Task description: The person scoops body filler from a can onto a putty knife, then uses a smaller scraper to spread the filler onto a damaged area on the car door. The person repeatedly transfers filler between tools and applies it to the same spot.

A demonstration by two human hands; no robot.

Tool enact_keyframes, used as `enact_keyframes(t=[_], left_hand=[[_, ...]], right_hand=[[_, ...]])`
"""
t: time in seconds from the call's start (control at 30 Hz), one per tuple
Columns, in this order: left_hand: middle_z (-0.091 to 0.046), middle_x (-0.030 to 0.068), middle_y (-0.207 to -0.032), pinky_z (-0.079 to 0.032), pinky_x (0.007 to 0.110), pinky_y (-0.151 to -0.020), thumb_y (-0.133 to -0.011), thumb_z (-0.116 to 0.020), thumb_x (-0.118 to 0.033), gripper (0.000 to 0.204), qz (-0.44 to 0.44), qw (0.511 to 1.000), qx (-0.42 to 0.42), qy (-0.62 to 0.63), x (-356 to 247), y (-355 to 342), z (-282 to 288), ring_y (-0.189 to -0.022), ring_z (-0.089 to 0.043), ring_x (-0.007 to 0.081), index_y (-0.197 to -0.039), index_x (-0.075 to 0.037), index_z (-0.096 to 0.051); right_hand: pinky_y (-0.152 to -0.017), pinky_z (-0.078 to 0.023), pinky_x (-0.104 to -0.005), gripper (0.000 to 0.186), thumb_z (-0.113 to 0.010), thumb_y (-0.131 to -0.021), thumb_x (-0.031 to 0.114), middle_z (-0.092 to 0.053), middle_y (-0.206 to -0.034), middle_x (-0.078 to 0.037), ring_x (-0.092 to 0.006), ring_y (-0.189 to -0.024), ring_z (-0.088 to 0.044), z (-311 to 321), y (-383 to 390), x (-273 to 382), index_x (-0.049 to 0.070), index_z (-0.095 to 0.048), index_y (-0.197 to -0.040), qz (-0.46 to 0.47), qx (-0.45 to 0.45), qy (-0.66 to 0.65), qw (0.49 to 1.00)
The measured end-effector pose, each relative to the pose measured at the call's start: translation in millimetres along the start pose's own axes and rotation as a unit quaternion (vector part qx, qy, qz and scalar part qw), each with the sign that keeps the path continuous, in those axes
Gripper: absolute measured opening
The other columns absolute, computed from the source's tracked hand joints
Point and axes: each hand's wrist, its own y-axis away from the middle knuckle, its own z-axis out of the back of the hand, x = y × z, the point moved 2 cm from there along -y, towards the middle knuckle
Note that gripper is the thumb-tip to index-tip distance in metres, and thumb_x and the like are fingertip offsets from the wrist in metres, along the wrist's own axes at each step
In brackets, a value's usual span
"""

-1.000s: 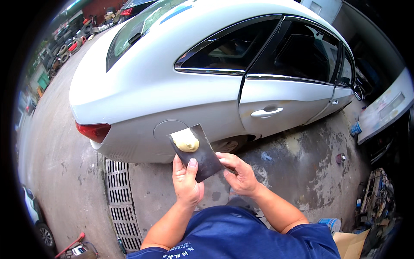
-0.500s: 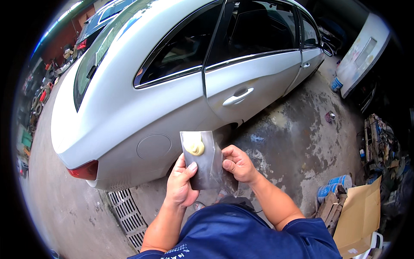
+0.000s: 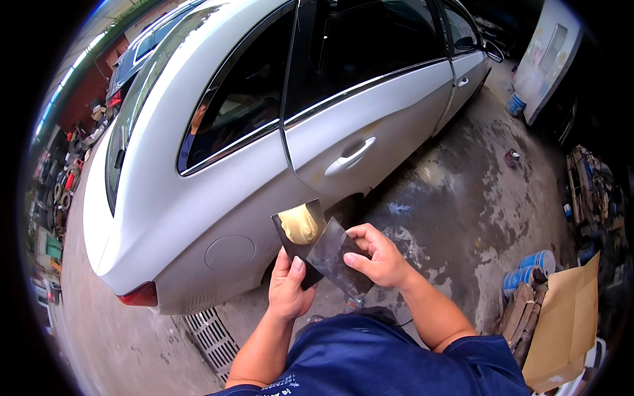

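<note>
My left hand point(image 3: 290, 290) is closed on a dark, flat putty spreader point(image 3: 304, 254). A thick dollop of pale yellow putty point(image 3: 299, 224) sits on its upper end. A second dark, thin spreader point(image 3: 338, 254) is pinched between the thumb and fingers of my right hand point(image 3: 380, 259). It overlaps the right side of the first spreader, its upper corner beside the putty. Both are held before my body, in front of the silver-white car point(image 3: 205, 214), whose rear side panel and doors face me. Smoother, duller patches show on its rear panel.
Blue cans point(image 3: 528, 267) and a cardboard box point(image 3: 561, 323) stand at the lower right. A metal floor grate point(image 3: 212, 340) lies at the lower left. A detached pale panel point(image 3: 548, 56) leans at the far right, near a blue bucket point(image 3: 516, 103). Clutter lines the left wall.
The right-hand spreader has turned and swung across the left one. The putty looks flatter and wider. My view has shifted, so the car sits further left.
</note>
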Motion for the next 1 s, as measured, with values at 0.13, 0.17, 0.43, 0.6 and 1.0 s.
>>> enact_keyframes(t=[0.13, 0.17, 0.43, 0.6, 1.0], left_hand=[[-0.047, 0.0110, -0.136, -0.036, 0.033, -0.103, -0.101, -0.044, -0.029, 0.047, -0.048, 0.965, 0.043, -0.253, 9.9, -11.9, 10.1, -0.120, -0.048, 0.0193, -0.139, 0.000, -0.042], [-0.048, 0.0105, -0.135, -0.036, 0.032, -0.102, -0.101, -0.044, -0.031, 0.048, -0.059, 0.942, 0.054, -0.325, 9.1, -15.6, 10.9, -0.119, -0.049, 0.0188, -0.137, 0.001, -0.044], [-0.054, 0.0191, -0.125, -0.054, 0.045, -0.077, -0.094, -0.053, -0.044, 0.066, 0.258, 0.963, 0.052, 0.057, -4.6, -40.4, 36.5, -0.102, -0.062, 0.0326, -0.139, 0.001, -0.036], [-0.050, 0.0249, -0.128, -0.056, 0.053, -0.073, -0.092, -0.057, -0.043, 0.069, 0.296, 0.893, 0.184, 0.285, -3.4, -44.9, 51.6, -0.102, -0.061, 0.0438, -0.141, -0.002, -0.031], [-0.050, 0.0203, -0.131, -0.048, 0.057, -0.092, -0.097, -0.039, -0.053, 0.064, 0.316, 0.925, 0.080, 0.193, -51.6, -90.9, 103.4, -0.117, -0.055, 0.0372, -0.140, -0.005, -0.036]], right_hand=[[-0.084, -0.048, -0.0269, 0.035, -0.060, -0.090, 0.004, -0.062, -0.103, -0.009, -0.0104, -0.094, -0.058, 10.5, -13.0, 18.0, 0.000, -0.044, -0.121, 0.003, 0.008, -0.023, 1.000], [-0.084, -0.048, -0.0268, 0.034, -0.060, -0.090, 0.004, -0.062, -0.103, -0.009, -0.0103, -0.094, -0.058, 13.6, -15.0, 22.0, 0.000, -0.044, -0.120, 0.007, 0.009, -0.033, 0.999], [-0.090, -0.047, -0.0328, 0.034, -0.058, -0.086, -0.005, -0.057, -0.118, -0.014, -0.0202, -0.106, -0.057, 35.7, -24.9, 69.9, 0.003, -0.055, -0.119, 0.222, 0.065, 0.063, 0.971], [-0.099, -0.043, -0.0421, 0.045, -0.062, -0.070, -0.012, -0.054, -0.127, -0.018, -0.0337, -0.122, -0.049, -2.2, -41.8, 75.8, 0.005, -0.062, -0.113, 0.216, 0.142, 0.194, 0.946], [-0.094, -0.043, -0.0437, 0.038, -0.074, -0.076, 0.020, -0.053, -0.124, -0.017, -0.0360, -0.115, -0.052, -67.9, -64.8, 44.9, 0.009, -0.065, -0.112, 0.177, -0.258, 0.618, 0.721]])
